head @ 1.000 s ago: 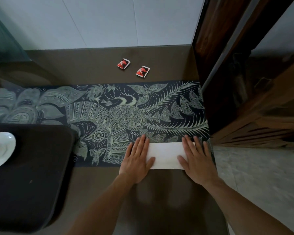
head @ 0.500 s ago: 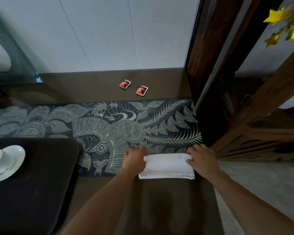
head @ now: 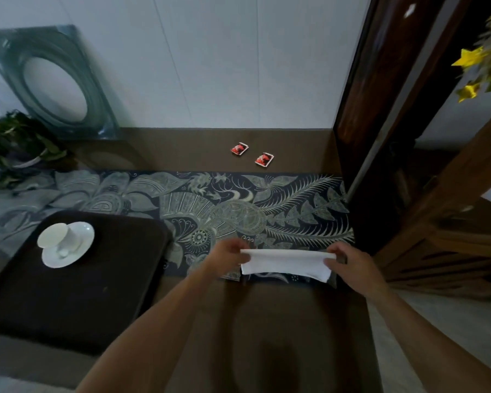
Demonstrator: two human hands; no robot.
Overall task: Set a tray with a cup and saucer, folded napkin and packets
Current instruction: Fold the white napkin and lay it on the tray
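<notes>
Nearest, the left hand [head: 229,255] and right hand [head: 349,263] each pinch one end of the white napkin [head: 285,265], fingers curled over its top edge. It hangs between them above the patterned runner [head: 238,205], its lower edge seemingly clear of the cloth. Holding both ends likely keeps the folded layers aligned so it can be carried flat without opening. To the left lies the dark tray [head: 77,282], partly on the runner, with the cup [head: 58,237] sitting tilted on its saucer [head: 71,248] in the far left corner; that leaves most of the tray bare, presumably room for the napkin and packets. Farther back, beyond the runner, two red packets [head: 252,154] lie just beside each other on the table [head: 295,146] near the wall, not yet on the tray.
</notes>
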